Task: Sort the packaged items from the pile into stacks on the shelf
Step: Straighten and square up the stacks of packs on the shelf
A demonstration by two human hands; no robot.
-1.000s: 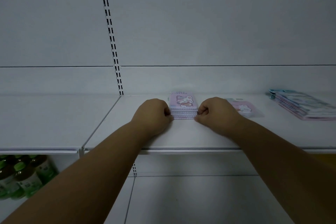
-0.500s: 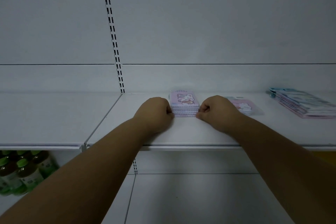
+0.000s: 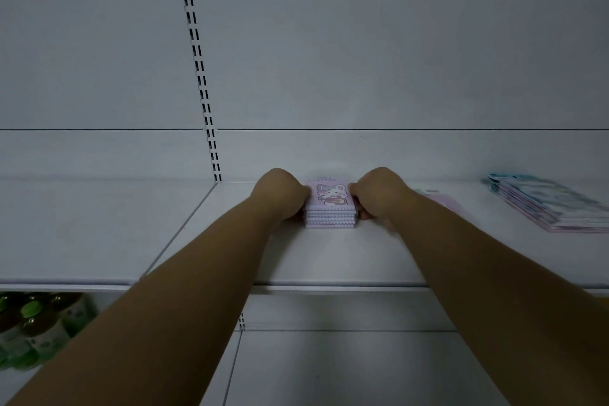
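Note:
A small stack of pink packaged items with a cartoon cat on top sits on the white shelf. My left hand presses its left side with curled fingers. My right hand presses its right side the same way. A single pink package lies flat just right of my right forearm, partly hidden by it. A wider pile of blue and pink packages lies at the shelf's far right.
A slotted upright runs up the back panel left of the stack. Green-capped bottles stand on the lower shelf at bottom left. A seam divides the shelf from the neighbouring shelf board on the left.
Both hands have closed in tighter on the sides of the pink stack, and the hands and stack sit further back on the shelf than a second ago.

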